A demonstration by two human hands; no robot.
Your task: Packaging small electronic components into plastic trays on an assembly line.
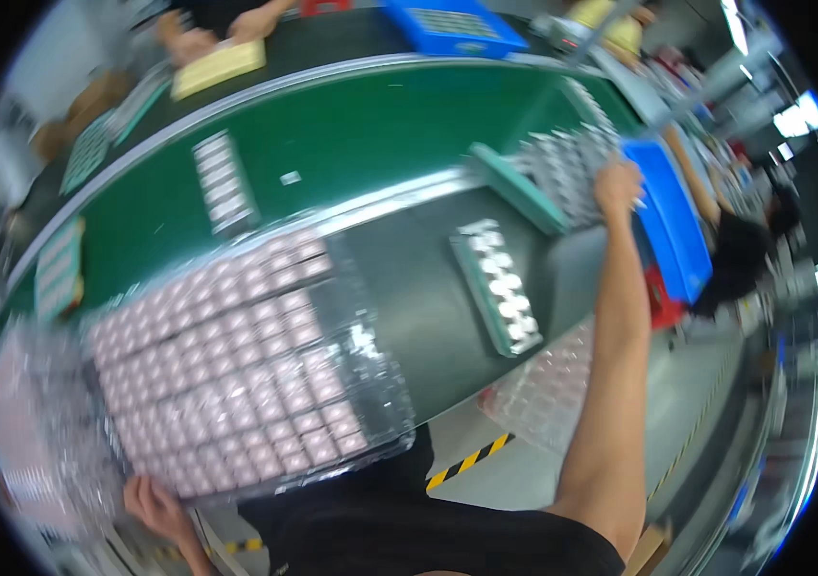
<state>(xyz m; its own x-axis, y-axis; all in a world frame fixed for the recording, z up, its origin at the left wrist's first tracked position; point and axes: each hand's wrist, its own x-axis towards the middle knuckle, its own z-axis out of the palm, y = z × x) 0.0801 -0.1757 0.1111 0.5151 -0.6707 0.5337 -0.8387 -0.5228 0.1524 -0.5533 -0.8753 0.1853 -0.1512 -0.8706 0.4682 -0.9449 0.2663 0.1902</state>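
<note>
A large clear plastic tray point(226, 370), filled with rows of small pinkish square pieces, lies tilted at the near left edge of the bench. My left hand point(154, 509) is closed on its near edge, the fingers partly hidden by it. My right hand point(618, 184) is stretched far to the right, its fingers curled at the edge of a pile of grey-white moulded strips point(562, 173). Blur hides what exactly is between those fingers. Left of that pile leans a green block point(521, 189). A green holder with a row of shiny white round pieces point(497, 286) stands on the dark bench.
A green conveyor belt point(342, 144) runs beyond the bench, carrying a strip of white pieces point(224, 182). Beside my right hand is a blue bin point(668, 221). Another clear tray point(548, 384) sits below the bench edge. Across the belt, a person's hands hold a yellow block point(219, 70).
</note>
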